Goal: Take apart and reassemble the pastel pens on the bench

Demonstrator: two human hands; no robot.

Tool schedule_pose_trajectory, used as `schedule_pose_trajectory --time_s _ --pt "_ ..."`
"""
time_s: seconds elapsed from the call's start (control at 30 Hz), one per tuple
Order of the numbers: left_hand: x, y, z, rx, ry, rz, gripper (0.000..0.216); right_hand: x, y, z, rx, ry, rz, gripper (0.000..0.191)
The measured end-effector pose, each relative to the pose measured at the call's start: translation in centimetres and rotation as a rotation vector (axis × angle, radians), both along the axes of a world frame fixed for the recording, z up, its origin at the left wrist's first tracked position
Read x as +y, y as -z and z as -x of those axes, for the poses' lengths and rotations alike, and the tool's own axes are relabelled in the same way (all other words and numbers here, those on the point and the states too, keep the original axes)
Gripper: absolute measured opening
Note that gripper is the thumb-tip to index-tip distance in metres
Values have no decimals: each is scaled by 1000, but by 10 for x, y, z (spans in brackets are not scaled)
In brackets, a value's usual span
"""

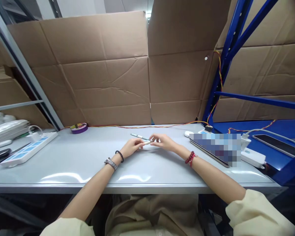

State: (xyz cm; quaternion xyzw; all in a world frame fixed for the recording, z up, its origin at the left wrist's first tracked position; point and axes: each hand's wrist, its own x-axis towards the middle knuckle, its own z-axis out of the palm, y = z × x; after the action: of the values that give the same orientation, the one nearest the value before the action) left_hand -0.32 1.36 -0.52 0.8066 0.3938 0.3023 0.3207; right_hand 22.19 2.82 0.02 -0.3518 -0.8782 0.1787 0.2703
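Over the middle of the table, my left hand [132, 147] is closed in a pinch on a short, pale, pen-like stick [147, 143]. The stick points right, and its exact kind is too small to tell. My right hand [163, 142] meets its right end, thumb and forefinger bent around the tip with the other fingers curled above. Just behind both hands, a slim pale-blue and white pen [137, 136] lies slanted on the grey-white tabletop [95, 154]. Its right end reaches close to my right fingertips; whether they touch it is hidden.
A purple-rimmed tape roll [79, 128] sits at the back left. White power strips stand at left [29, 150] and right [253, 158]. A tablet-like device [208, 152], partly blurred out, lies right of my hand. Red-yellow wire [127, 126] runs along the cardboard wall [108, 82].
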Motion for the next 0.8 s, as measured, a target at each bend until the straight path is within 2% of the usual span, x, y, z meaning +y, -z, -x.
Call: schedule_pose_trajectory --time_s 0.07,0.17,0.3,0.4,0.47,0.63,0.8 --pt "0 0 0 2 4 -1 33 0 0 1 -10 9 -1 24" --pt "0 0 0 13 11 -1 32 -1 1 1 -40 22 10 39" --pt "-1 1 0 33 6 -19 33 -4 0 3 -49 25 1 25" --pt "-2 1 0 55 1 -54 32 -6 -1 3 -71 29 12 29" --pt "-2 0 0 67 -12 -94 30 -8 -2 4 -84 33 22 37" --pt "-1 0 0 86 -66 -219 26 -12 -1 9 -60 57 33 28" --pt "-1 -2 -1 70 -145 -366 17 -14 5 19 30 109 119 42"
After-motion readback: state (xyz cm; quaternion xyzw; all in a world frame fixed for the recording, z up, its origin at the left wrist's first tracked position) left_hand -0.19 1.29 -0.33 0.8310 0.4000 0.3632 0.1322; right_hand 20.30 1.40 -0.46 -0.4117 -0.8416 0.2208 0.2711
